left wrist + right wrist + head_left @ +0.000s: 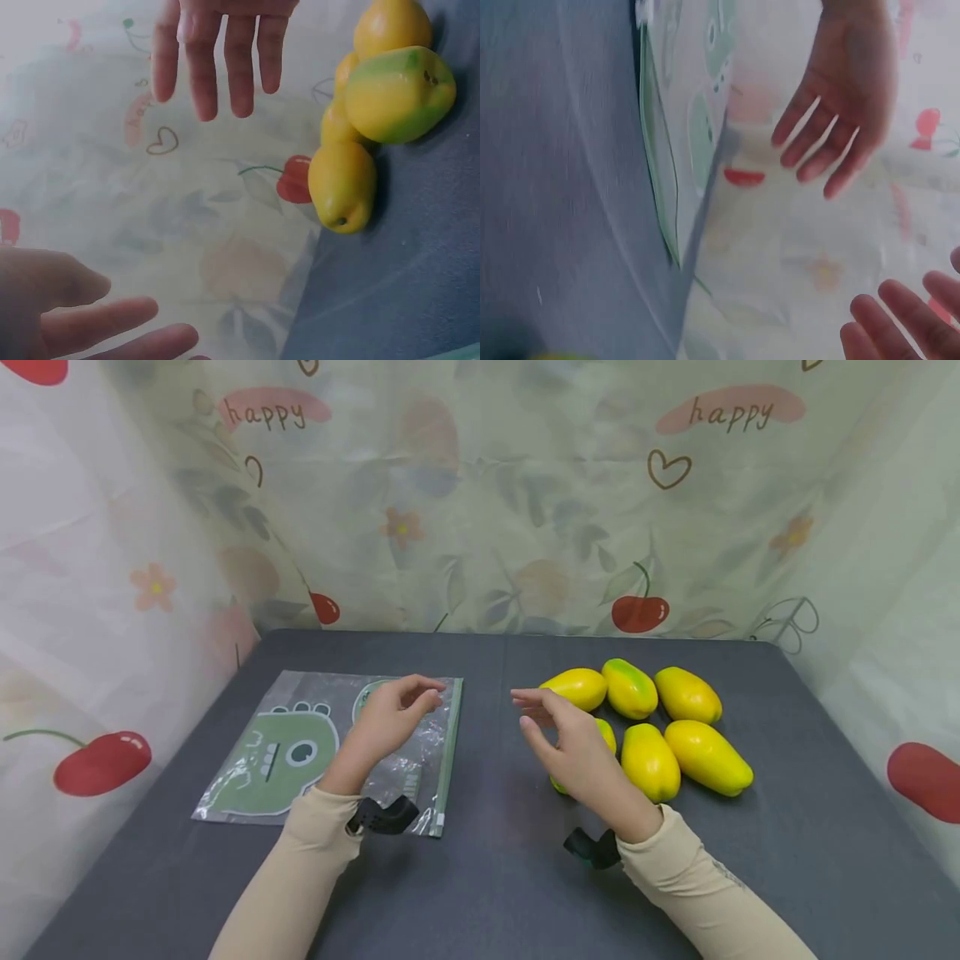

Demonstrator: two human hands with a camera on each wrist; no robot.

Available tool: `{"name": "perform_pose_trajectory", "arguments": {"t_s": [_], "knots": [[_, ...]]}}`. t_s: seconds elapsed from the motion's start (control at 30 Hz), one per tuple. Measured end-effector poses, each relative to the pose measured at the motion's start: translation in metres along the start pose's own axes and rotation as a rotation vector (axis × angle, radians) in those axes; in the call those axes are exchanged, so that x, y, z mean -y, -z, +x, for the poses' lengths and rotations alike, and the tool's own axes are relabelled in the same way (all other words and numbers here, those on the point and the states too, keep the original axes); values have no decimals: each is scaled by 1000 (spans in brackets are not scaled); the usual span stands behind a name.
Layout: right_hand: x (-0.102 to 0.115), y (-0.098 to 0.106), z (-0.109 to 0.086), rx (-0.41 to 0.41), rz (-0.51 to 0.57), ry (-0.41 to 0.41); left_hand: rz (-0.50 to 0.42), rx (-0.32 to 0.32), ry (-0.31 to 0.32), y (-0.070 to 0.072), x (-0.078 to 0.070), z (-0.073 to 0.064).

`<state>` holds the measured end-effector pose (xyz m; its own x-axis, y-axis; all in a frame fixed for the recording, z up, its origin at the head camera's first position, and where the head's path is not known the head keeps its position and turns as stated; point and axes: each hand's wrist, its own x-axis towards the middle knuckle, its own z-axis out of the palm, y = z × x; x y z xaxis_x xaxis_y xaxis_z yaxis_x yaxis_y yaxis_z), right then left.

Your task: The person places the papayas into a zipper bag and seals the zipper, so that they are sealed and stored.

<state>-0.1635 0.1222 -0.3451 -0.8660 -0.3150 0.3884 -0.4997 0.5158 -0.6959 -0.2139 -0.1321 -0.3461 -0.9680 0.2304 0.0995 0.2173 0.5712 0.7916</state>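
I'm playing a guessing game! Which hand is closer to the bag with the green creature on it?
Left. The left hand is up over the bag; the right hand is off to the bag's right, near the yellow fruits.

The fruits (651,762) look smooth and glossy, the bag (303,768) plastic.

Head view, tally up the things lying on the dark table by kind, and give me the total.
Yellow fruits, one partly hidden behind the right hand: 6
Clear zip bag with green prints: 1
Total: 7
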Motion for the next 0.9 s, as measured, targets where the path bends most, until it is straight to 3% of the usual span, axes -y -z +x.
{"name": "perform_pose_trajectory", "arguments": {"t_s": [0.17,0.43,0.73,0.9], "knots": [[0,-17,1,37,126,-23,-129,-10,17,-1,13,1],[-7,-49,5,113,280,-153,-262,-11,126,-6,25,3],[-19,-73,13,219,336,-292,-334,-16,166,-14,41,11],[-24,-83,20,249,327,-343,-351,13,184,-21,50,15]]}}
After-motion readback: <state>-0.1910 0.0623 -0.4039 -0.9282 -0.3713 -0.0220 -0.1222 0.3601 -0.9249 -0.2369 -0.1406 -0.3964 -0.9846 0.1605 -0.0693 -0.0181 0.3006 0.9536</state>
